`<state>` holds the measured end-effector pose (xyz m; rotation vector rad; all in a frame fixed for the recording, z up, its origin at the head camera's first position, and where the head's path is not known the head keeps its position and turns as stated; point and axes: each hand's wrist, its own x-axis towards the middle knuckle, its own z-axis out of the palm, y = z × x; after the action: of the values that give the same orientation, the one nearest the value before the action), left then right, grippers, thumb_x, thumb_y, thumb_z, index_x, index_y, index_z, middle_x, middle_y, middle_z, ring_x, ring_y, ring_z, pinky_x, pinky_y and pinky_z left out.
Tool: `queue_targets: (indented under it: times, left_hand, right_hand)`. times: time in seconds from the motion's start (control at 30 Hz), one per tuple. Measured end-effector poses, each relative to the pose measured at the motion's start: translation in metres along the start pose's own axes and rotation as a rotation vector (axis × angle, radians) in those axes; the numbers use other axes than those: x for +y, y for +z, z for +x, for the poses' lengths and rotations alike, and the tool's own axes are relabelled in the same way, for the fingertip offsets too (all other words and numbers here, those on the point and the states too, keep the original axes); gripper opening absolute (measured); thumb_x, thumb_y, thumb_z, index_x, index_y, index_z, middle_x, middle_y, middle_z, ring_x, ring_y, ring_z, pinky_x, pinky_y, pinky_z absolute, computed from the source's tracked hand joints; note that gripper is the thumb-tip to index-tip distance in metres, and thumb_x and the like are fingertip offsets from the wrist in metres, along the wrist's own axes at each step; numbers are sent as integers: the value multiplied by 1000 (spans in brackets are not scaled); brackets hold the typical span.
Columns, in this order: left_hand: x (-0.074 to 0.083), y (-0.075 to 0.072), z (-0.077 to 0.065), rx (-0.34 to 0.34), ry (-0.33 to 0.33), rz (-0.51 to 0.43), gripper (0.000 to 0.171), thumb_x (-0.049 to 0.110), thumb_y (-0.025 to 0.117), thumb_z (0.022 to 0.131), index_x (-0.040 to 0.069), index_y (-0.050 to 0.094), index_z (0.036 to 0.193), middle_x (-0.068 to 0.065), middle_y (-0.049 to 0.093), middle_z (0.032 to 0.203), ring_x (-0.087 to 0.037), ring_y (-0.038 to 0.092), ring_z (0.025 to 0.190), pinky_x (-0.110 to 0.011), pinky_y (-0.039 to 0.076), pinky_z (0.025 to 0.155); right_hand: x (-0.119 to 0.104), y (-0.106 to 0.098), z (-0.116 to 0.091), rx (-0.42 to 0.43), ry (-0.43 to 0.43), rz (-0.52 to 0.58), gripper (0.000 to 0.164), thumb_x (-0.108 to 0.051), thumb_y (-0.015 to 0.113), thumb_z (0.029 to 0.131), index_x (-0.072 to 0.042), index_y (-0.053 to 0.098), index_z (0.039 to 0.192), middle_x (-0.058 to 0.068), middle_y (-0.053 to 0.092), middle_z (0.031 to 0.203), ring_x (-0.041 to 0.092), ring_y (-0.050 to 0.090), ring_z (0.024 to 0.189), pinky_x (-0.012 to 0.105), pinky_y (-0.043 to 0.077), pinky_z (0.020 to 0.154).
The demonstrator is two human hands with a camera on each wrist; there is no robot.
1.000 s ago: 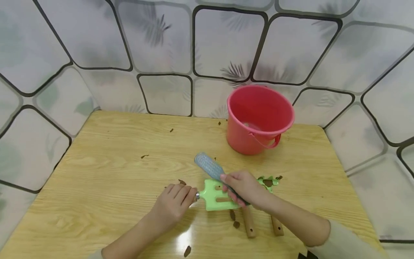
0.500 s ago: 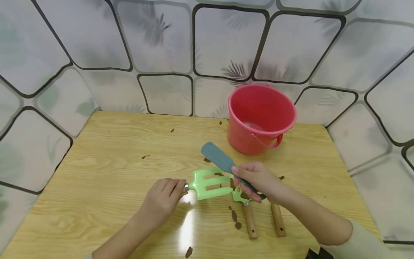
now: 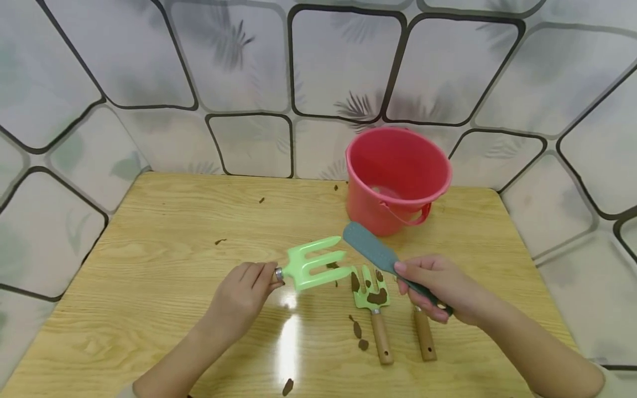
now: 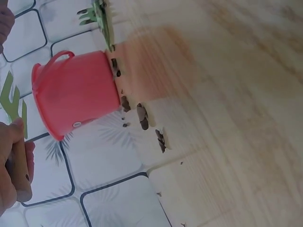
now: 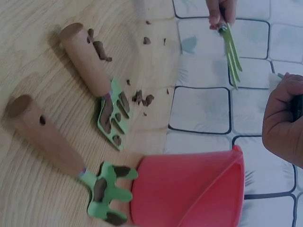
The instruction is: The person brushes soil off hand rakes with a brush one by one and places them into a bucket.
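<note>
My left hand (image 3: 239,301) grips the wooden handle of a green garden fork (image 3: 304,267), its bare tines pointing right above the table. In the left wrist view, fingers wrap that handle (image 4: 20,170). My right hand (image 3: 443,287) holds a grey-blue brush (image 3: 369,247) by its dark handle, smooth back upward, head slanting left near the fork's tines. In the right wrist view the right hand (image 5: 284,118) hides most of the brush. Below lie a second garden fork (image 3: 380,334) and a hand rake (image 3: 424,334), both with brown patches on their green heads, clearest from the right wrist (image 5: 106,189).
A red bucket (image 3: 365,204) with its handle down stands at the back right of the wooden table (image 3: 164,265). Brown crumbs (image 3: 357,330) lie scattered over the tabletop. Patterned wall panels (image 3: 249,143) rise behind and at both sides.
The brush has moved off the fork's tines, rightward, and its bristle side has turned away. The held fork has shifted left and tilted up, uncovering the second fork's head.
</note>
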<state>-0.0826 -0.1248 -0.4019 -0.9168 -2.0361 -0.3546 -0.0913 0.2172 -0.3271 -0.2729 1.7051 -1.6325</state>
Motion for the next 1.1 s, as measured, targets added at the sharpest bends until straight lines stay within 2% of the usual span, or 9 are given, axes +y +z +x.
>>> queue_targets:
  times: [0.13, 0.3, 0.4, 0.57, 0.63, 0.77, 0.83, 1.03, 1.1]
  left_hand:
    - [-2, -1, 1, -35, -53, -49, 42, 27, 43, 101, -8, 65, 92, -14, 64, 77, -24, 61, 65, -28, 56, 56]
    - [0, -8, 2, -181, -256, -242, 46, 36, 43, 97, -4, 66, 100, -9, 65, 84, -16, 58, 71, -19, 53, 57]
    - [4, -16, 8, -306, -449, -430, 38, 32, 54, 93, -1, 66, 107, -3, 64, 86, -7, 51, 68, -15, 48, 54]
    - [5, -29, 22, -547, -875, -812, 36, 27, 61, 92, 3, 63, 118, 0, 61, 85, -9, 50, 70, -20, 48, 57]
    - [4, -31, 28, -601, -954, -917, 38, 29, 58, 93, 2, 61, 121, -3, 63, 88, -12, 54, 75, -22, 52, 62]
    - [1, -29, 38, -668, -974, -1104, 36, 29, 53, 97, 0, 61, 116, -8, 62, 91, -19, 57, 82, -21, 51, 63]
    - [-1, -26, 45, -693, -999, -1236, 36, 29, 49, 99, -3, 61, 113, -8, 60, 93, -18, 56, 83, -20, 49, 63]
    - [-5, -14, 67, -673, -1250, -1804, 46, 18, 49, 99, -15, 41, 130, -4, 60, 103, -10, 57, 88, -18, 52, 78]
    - [-5, -10, 74, -667, -1315, -1946, 47, 16, 47, 100, -15, 35, 133, -4, 59, 103, -9, 58, 87, -17, 53, 77]
  right_hand:
    - [2, -9, -15, -15, -2, -19, 34, -24, 42, 102, -2, 54, 79, 2, 38, 48, 9, 35, 31, 25, 27, 26]
    - [8, -19, -31, -36, 10, -41, 34, -20, 37, 103, 0, 53, 81, 17, 30, 49, 28, 24, 30, 29, 25, 25]
    - [12, -25, -37, -25, 49, -46, 34, -21, 37, 104, -2, 54, 82, 8, 34, 47, 22, 26, 30, 31, 23, 25]
    - [17, -33, -41, -9, 134, -8, 33, -25, 38, 103, -5, 54, 83, -5, 40, 51, 6, 34, 35, 34, 16, 28]
    - [19, -35, -41, -11, 153, 14, 33, -26, 38, 103, -6, 54, 82, -6, 38, 51, 6, 33, 35, 35, 12, 29]
    - [21, -39, -42, -26, 158, 32, 34, -26, 37, 103, -7, 54, 82, -6, 38, 51, 4, 34, 35, 38, 8, 31]
    - [22, -40, -42, -32, 154, 34, 34, -26, 37, 103, -6, 54, 81, -6, 39, 51, 4, 34, 35, 39, 7, 32]
    - [27, -44, -44, -55, 137, 45, 35, -25, 37, 104, -5, 55, 81, -5, 37, 50, 3, 33, 35, 38, 6, 31]
    - [30, -45, -45, -69, 136, 44, 35, -24, 37, 104, -5, 55, 81, -5, 38, 50, 3, 35, 35, 37, 8, 30]
